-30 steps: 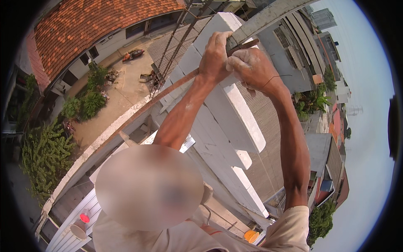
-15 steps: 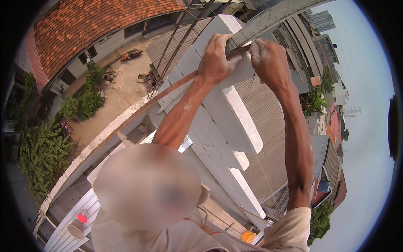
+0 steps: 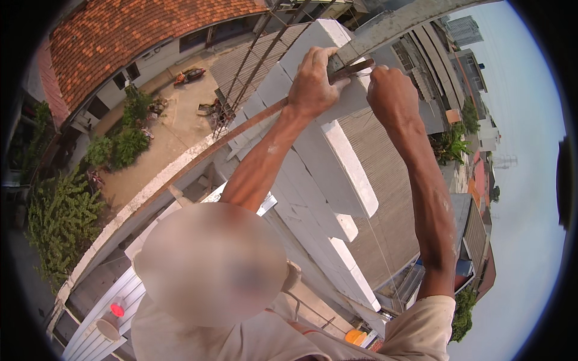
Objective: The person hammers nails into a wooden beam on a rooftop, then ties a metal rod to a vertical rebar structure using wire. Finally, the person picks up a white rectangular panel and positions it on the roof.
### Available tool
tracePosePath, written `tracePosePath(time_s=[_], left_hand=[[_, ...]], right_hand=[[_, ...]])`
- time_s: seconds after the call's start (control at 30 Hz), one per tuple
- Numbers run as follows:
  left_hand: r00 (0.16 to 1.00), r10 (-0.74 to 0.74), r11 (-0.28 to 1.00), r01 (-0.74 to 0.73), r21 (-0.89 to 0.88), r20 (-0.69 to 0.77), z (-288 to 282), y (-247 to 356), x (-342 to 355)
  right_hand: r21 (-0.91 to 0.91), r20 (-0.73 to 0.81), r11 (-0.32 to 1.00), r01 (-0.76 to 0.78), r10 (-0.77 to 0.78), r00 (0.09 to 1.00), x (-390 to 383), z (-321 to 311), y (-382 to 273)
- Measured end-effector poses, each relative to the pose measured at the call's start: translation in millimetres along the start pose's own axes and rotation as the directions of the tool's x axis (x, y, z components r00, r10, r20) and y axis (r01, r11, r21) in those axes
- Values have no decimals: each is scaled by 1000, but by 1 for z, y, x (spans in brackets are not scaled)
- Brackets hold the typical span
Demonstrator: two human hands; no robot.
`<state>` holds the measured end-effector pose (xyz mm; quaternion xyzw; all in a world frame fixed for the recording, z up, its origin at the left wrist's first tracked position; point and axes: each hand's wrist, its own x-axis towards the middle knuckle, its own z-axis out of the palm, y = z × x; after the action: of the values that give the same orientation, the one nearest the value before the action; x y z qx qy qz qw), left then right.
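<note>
My left hand (image 3: 311, 83) is closed round a long, thin brown strip (image 3: 253, 120), wood or rusty metal. It presses the strip near the end of a grey beam (image 3: 391, 31). The strip's tip sticks out past my fingers along the beam's lower edge. Just right of that tip, my right hand (image 3: 392, 96) is closed in a fist, apart from the strip. Thin dark strands show between tip and fist; what the fist holds is hidden. Below both hands stands a wall of pale blocks (image 3: 346, 168) with a stepped edge.
A thin string (image 3: 382, 256) runs down beside the block wall. Left of the wall is a metal lattice mast (image 3: 256, 60), with a yard (image 3: 171, 132) far below. Corrugated roofing (image 3: 379, 180) lies to the right. White ribbed sheets (image 3: 99, 328) and an orange-yellow object (image 3: 355, 337) are lower down.
My right hand has moved right and slightly down, away from the strip's end, which now shows. My left hand stays at the beam, shifted only slightly.
</note>
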<state>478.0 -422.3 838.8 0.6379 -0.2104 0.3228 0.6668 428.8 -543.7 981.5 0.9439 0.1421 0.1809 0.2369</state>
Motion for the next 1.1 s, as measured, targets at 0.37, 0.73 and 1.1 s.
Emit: tracePosePath(time_s=[0.37, 0.73, 1.1], left_hand=[[999, 33, 997, -34, 67, 21, -17, -15, 3], [999, 51, 998, -51, 41, -2, -2, -10, 1], [991, 130, 988, -131, 83, 15, -4, -10, 1]], right_hand=[[494, -23, 862, -116, 146, 989, 27, 0, -30], [656, 330, 645, -392, 221, 918, 23, -40, -37], [802, 442, 411, -433, 80, 894, 14, -28, -41]])
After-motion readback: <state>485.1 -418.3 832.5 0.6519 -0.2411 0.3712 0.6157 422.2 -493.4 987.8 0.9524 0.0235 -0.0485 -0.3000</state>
